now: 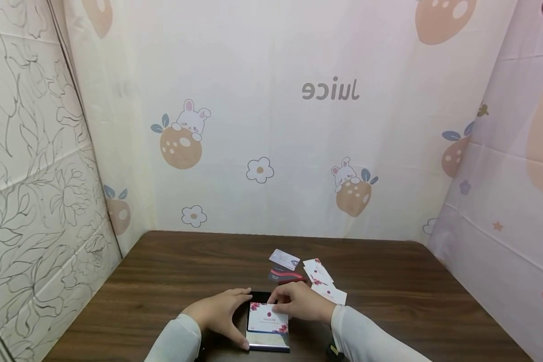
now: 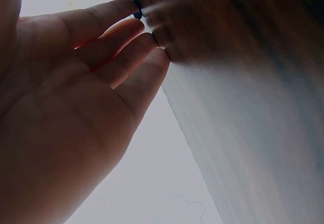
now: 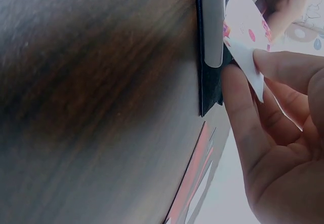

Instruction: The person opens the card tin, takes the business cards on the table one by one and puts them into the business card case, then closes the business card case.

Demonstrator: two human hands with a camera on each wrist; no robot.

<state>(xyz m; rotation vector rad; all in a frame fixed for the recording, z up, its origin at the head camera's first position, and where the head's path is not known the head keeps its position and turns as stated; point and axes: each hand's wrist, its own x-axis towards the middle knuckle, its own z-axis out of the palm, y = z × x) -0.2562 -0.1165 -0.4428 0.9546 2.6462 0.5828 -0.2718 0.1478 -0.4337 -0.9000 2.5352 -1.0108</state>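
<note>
My right hand (image 1: 300,301) pinches the edge of a white card (image 1: 262,326) with red flowers between thumb and fingers. The card lies over a black and silver card case (image 1: 268,341), leaving a strip of silver bare on my side. The case rests on the table (image 1: 199,256), about midway between its left and right edges and nearer to me than to the far edge. My left hand (image 1: 223,312) is spread along the case's left side, fingers nearly straight, thumb at the near corner.

Beyond my right hand, toward the far edge, lie 1 pale card (image 1: 284,259) and 1 dark card (image 1: 278,274) with a red band. White cards (image 1: 319,272) with red flowers overlap just beside them, toward the right edge.
</note>
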